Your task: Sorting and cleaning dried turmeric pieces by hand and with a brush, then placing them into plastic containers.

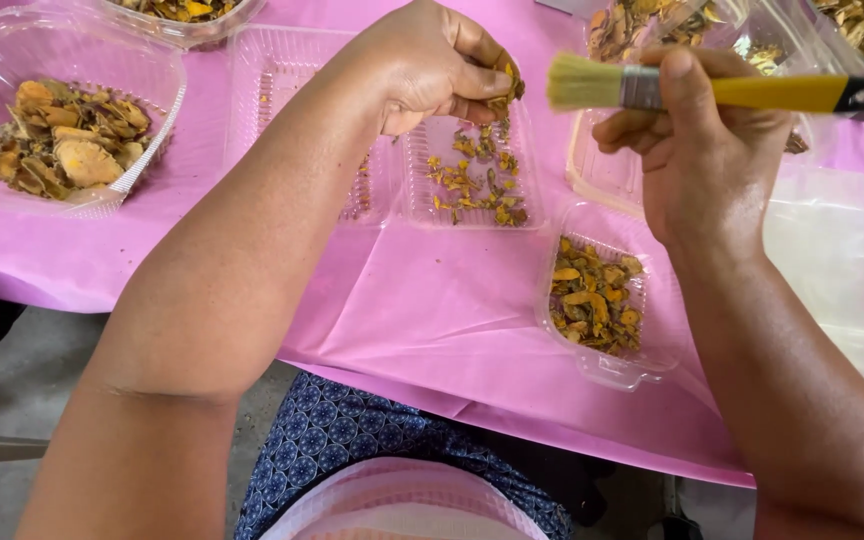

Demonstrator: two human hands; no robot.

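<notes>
My left hand [422, 65] pinches a dried orange-brown slice [507, 82] above a small clear plastic tray [422, 205] that holds several dried bits. My right hand [697, 140] grips a paintbrush [722, 92] with a yellow handle, metal ferrule and pale bristles. The bristles point left, close to the slice in my left hand. Below my right hand sits another small clear tray [602, 368] filled with orange and brown dried pieces.
A pink sheet [432, 310] covers the table. A large clear container [162, 110] of bigger dried slices stands at the left. More containers and a clear bag [802, 45] of dried pieces line the far edge. My patterned clothing shows below the table edge.
</notes>
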